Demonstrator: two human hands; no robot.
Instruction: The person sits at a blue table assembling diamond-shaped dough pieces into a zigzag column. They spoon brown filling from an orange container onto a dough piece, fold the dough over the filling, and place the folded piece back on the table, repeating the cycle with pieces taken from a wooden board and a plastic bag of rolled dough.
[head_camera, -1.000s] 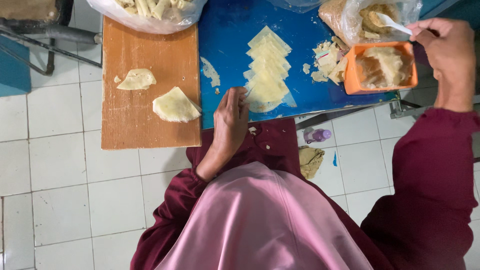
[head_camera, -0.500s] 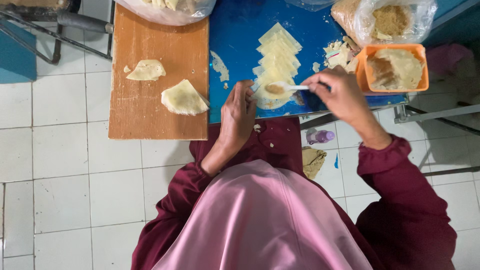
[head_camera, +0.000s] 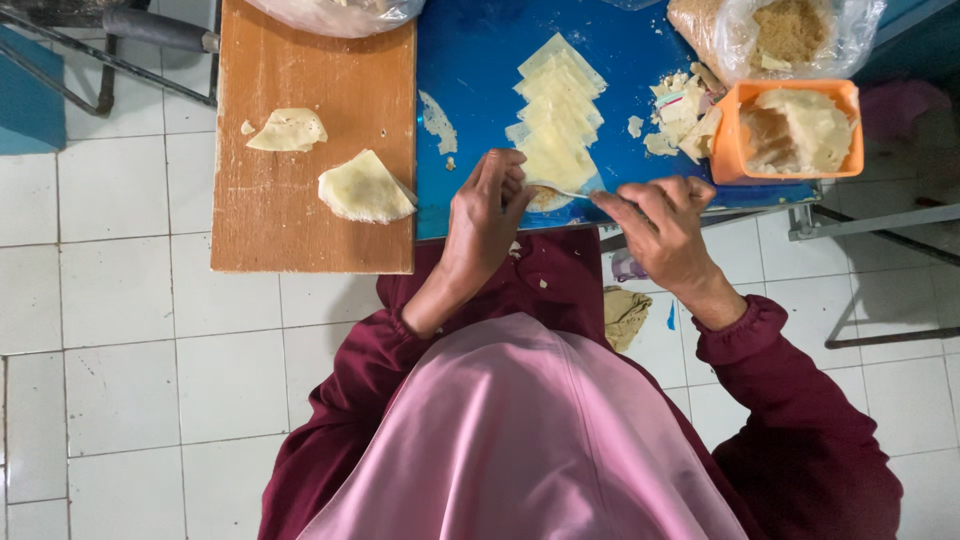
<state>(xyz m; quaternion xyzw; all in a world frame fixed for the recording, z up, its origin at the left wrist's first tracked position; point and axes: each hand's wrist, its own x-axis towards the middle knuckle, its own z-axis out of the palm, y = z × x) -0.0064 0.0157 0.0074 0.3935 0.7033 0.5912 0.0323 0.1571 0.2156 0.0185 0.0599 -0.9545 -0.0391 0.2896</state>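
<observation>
A row of pale square dough wrappers (head_camera: 556, 110) overlaps on the blue table (head_camera: 470, 60). My left hand (head_camera: 487, 215) presses its fingers on the nearest wrapper at the table's front edge. A thin spoon (head_camera: 562, 192) is pinched in my right hand (head_camera: 660, 225), its tip resting on brownish filling on that wrapper. Two folded filled pieces (head_camera: 364, 188) (head_camera: 288, 130) lie on the wooden board (head_camera: 300, 230) to the left.
An orange tub (head_camera: 740, 150) holding pale filling stands at the right. Behind it is a clear bag of brown crumbs (head_camera: 790, 35). Dough scraps (head_camera: 680, 110) lie beside the tub. Another bag (head_camera: 335, 12) sits at the board's far end. White floor tiles (head_camera: 110, 330) surround.
My right hand came from the orange tub down to the nearest wrapper with the spoon. My left hand stayed on that wrapper.
</observation>
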